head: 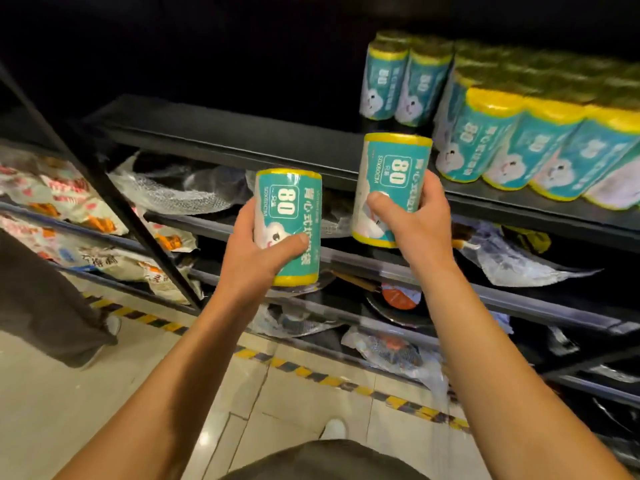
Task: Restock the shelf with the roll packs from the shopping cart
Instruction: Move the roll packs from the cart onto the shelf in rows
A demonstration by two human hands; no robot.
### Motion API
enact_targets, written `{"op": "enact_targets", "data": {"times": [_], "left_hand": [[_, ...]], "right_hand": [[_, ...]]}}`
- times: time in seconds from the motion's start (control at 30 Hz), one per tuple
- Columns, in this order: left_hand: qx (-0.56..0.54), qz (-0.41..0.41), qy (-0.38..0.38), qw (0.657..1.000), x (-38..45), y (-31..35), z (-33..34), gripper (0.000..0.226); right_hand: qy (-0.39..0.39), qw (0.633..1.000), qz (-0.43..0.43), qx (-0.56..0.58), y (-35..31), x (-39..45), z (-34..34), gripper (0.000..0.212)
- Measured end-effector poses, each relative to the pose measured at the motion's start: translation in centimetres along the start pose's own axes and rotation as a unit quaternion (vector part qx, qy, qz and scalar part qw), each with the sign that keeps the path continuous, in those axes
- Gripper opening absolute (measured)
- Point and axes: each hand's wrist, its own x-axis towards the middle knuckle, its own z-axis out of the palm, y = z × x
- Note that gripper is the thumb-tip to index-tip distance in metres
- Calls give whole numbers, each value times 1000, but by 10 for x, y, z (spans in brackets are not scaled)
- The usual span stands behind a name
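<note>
Gripping one teal-and-yellow cylindrical plastic roll pack [288, 226] in the left hand [258, 249], right hand [412, 216] clasping another roll pack [393, 181], both upright just before the dark metal shelf [242, 140], stocked teal rolls [519, 133] on it to the right

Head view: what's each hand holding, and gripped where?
Left hand grips one roll pack around its lower half; right hand grips another roll pack around its middle.

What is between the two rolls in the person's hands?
In the head view, nothing is held between the left roll pack and the right roll pack; through the gap you see only the dark shelf edges and plastic-wrapped goods behind.
</note>
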Motion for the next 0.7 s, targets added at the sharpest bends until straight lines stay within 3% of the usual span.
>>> {"op": "enact_targets", "data": {"times": [0.23, 0.47, 0.7], "left_hand": [[16, 25, 28, 999, 57, 19, 15, 40], [42, 50, 28, 998, 102, 27, 23, 76], [69, 137, -31, 988, 171, 42, 34, 87]], "right_hand": [[37, 994, -69, -78, -18, 121, 19, 67], [28, 993, -71, -85, 22, 148, 38, 81], [44, 991, -57, -117, 25, 146, 40, 83]]}}
